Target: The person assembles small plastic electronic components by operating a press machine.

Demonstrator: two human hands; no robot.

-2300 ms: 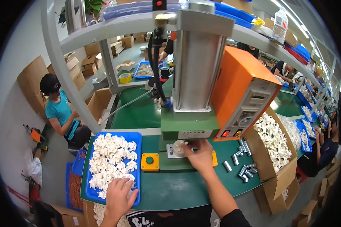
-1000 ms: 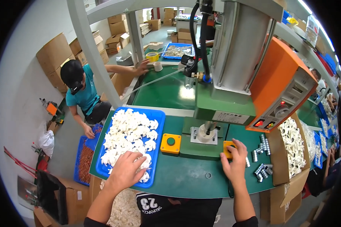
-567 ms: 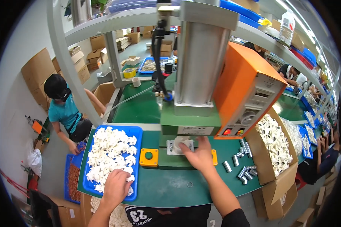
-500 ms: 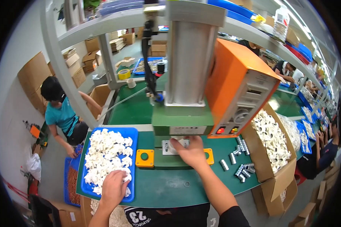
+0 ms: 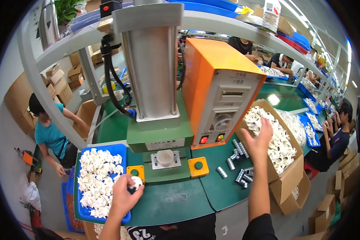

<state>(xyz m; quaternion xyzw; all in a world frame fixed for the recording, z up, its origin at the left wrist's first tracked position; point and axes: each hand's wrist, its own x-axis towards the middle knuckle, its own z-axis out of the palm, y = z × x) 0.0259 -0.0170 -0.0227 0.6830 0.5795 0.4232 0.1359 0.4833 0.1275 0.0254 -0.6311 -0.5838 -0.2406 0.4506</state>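
Observation:
My left hand (image 5: 124, 195) pinches a small white plastic part (image 5: 137, 182) just off the right edge of a blue tray (image 5: 118, 149), which is heaped with similar white pieces. My right hand (image 5: 261, 138) is over a cardboard box (image 5: 287, 181) full of white parts with dark centres (image 5: 283, 154). Its thumb and fingers are spread, and nothing shows between them. Between my hands stands a green press with a silver cylinder (image 5: 153, 76). On its base, a round whitish holder (image 5: 165, 157) sits on a metal plate, uncovered by either hand.
Yellow button boxes with green buttons flank the press: a left box (image 5: 139, 174) and a right box (image 5: 199, 166). An orange control box (image 5: 224, 92) stands right of the cylinder. Several loose metal cylinders (image 5: 222, 172) lie near the carton. People work at both sides.
My right hand has left the press holder and moved right, over the carton. My left hand has lifted from the tray with a white part and moved toward the press. The view has shifted right.

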